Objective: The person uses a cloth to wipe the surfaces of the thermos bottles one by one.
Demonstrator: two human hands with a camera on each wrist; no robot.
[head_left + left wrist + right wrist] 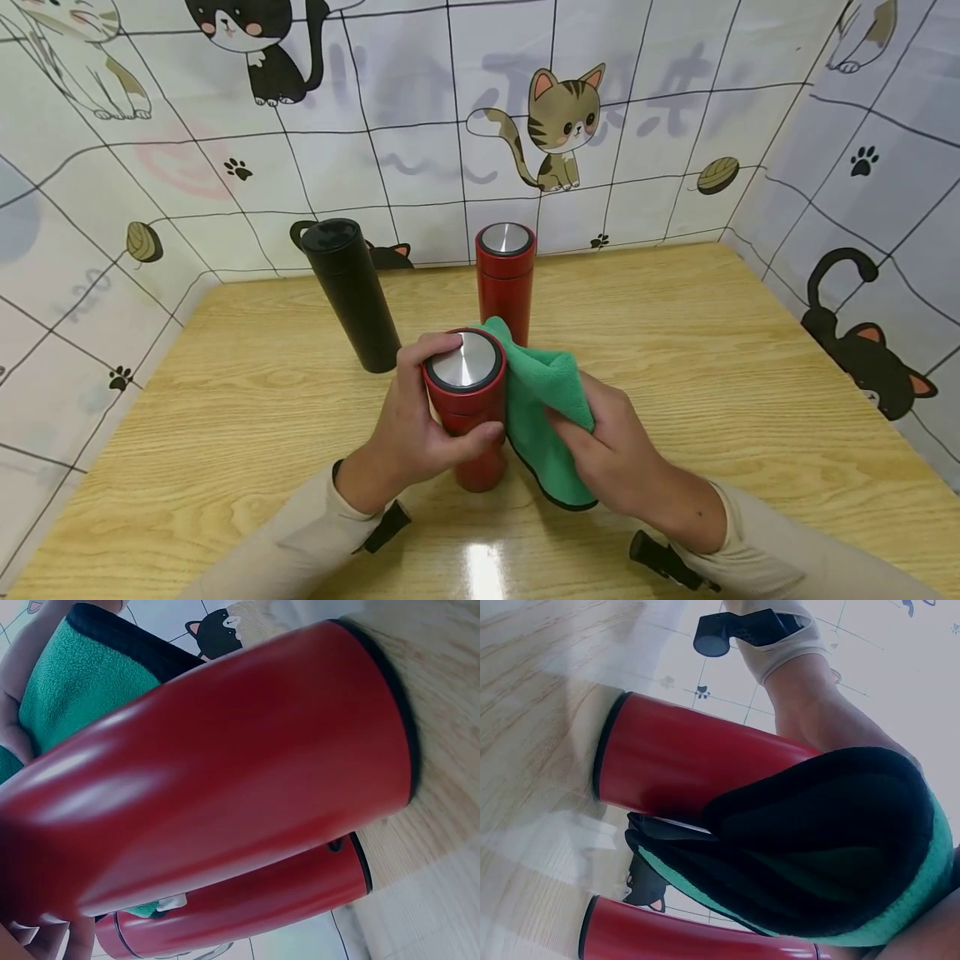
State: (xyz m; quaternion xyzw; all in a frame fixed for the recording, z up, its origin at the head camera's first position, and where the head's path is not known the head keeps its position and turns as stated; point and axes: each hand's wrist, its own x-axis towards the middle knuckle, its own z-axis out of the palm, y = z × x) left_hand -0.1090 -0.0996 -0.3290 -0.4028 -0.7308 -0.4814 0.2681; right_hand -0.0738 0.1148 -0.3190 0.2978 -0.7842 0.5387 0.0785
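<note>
A red thermos bottle (480, 467) with a silver-topped lid stands near the middle of the table. My left hand (420, 417) grips it near the top, index finger on the lid's edge and thumb across the front. In my right hand (618, 450) is a green cloth (543, 392) with dark edging, pinched between thumb and fingers and lying against the bottle's right side. The right wrist view shows the cloth (817, 847) folded, its dark edges hanging beside the red bottle (682, 757). In the left wrist view the bottle (247, 750) reaches down to the wood.
Behind stands a second red thermos (506, 287), partly hidden by the cloth. A black bottle (352, 292) is at the back left. The wooden table (247, 417) meets cat-patterned walls (420, 167) at the back and sides.
</note>
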